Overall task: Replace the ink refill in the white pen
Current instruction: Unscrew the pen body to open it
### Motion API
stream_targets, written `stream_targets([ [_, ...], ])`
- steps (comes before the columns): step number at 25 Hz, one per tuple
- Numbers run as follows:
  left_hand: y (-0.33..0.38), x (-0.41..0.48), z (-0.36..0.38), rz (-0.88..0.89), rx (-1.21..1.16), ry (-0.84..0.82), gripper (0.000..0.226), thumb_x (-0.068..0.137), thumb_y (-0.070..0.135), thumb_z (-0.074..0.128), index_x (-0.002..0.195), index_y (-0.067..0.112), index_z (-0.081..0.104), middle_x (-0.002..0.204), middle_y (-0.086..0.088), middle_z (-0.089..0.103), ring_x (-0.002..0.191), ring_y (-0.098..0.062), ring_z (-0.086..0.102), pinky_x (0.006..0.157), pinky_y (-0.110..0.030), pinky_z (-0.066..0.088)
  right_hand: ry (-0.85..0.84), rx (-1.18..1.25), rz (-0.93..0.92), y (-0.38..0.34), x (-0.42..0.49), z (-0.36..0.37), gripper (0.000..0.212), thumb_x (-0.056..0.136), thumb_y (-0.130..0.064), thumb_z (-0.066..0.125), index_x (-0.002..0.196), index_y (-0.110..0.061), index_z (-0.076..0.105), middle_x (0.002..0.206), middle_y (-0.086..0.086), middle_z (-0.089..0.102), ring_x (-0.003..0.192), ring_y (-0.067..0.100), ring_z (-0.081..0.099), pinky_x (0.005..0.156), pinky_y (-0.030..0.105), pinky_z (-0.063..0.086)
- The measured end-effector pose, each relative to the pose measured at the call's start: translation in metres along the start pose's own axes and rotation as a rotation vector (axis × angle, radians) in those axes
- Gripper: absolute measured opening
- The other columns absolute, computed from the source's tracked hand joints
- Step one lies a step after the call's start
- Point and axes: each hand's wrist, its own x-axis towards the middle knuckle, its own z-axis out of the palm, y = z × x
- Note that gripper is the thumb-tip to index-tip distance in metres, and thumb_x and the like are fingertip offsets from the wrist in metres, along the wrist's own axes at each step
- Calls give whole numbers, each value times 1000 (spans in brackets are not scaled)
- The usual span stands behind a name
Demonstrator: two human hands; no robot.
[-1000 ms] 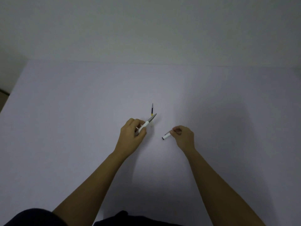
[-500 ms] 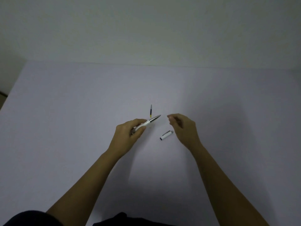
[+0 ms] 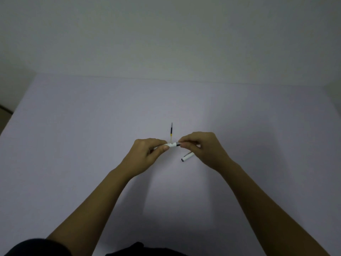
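Observation:
The white pen body is held level above the table between both hands. My left hand grips its white barrel. My right hand pinches the dark tip end of the same pen. A white pen cap with a clip lies on the table just below my right hand. A thin ink refill, dark with a yellow band, lies on the table beyond the hands, pointing away from me.
The pale table spreads wide around the hands, its far edge meeting a plain wall. The table's left edge runs diagonally at the frame's left side. Dark clothing shows at the bottom.
My right hand left the cap on the table and moved up and left to the pen's tip. My left hand turned the pen from slanted to level.

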Motion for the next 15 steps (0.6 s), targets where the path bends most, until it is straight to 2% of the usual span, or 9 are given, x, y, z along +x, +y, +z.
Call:
stream_targets([
  [2,3,-1,-1,-11,-17,11,18,89,23,58,100,16,71,65,15,60,56,-4,50,53,-8,35,38,-28,-141,-1,-3,-2,12,79,-11,70,90,-15,72,82,1,70,75,6,59,69,11,44],
  [3,4,-1,-1,4,-5,24,17,89,23,60,100,16,71,67,14,61,57,-1,51,54,-6,35,40,-26,-152,-1,-4,-2,16,78,-13,72,94,-15,70,84,-2,67,78,4,58,73,8,43],
  [5,5,-1,-3,48,25,42,15,87,20,62,98,15,70,71,8,65,60,0,52,56,-6,36,6,9,-2,-3,-5,-3,28,82,-25,67,109,-16,64,87,-9,64,81,1,60,76,8,46],
  [6,6,-2,-3,62,34,44,14,86,20,64,97,15,70,73,4,67,60,-2,52,56,-7,37,-33,28,88,-3,-5,-4,27,87,-28,60,111,-16,63,85,-10,65,78,0,62,74,11,49],
  [8,7,-1,-4,81,41,37,13,85,18,64,97,15,69,73,-1,67,59,-7,51,56,-12,39,-85,12,131,-3,-3,-5,20,92,-24,52,99,-16,70,77,-5,71,69,-1,63,65,14,49],
  [10,9,-1,-3,85,32,32,13,86,19,63,97,16,69,71,0,66,61,-7,52,55,-10,39,-60,0,59,-6,-2,-8,12,87,-18,60,89,-18,72,74,-4,72,67,-5,61,62,8,45],
  [11,10,-1,-3,81,25,35,13,87,20,62,97,16,69,69,2,65,60,-5,52,54,-9,38,-37,17,12,-7,-1,-10,9,84,-16,65,87,-19,72,74,-8,70,69,-4,61,64,7,45],
  [13,11,-1,-3,64,15,49,12,87,22,61,95,18,69,66,5,62,58,-4,51,53,-8,36,-6,86,-35,-9,-3,-12,15,77,-13,72,88,-23,69,78,-16,66,76,-2,63,72,8,47],
  [15,12,-2,-3,51,2,60,10,87,22,61,93,19,68,63,8,59,56,-3,49,51,-8,35,-4,184,66,-12,-6,-12,23,77,-18,72,95,-29,64,80,-15,67,80,1,66,78,13,52],
])
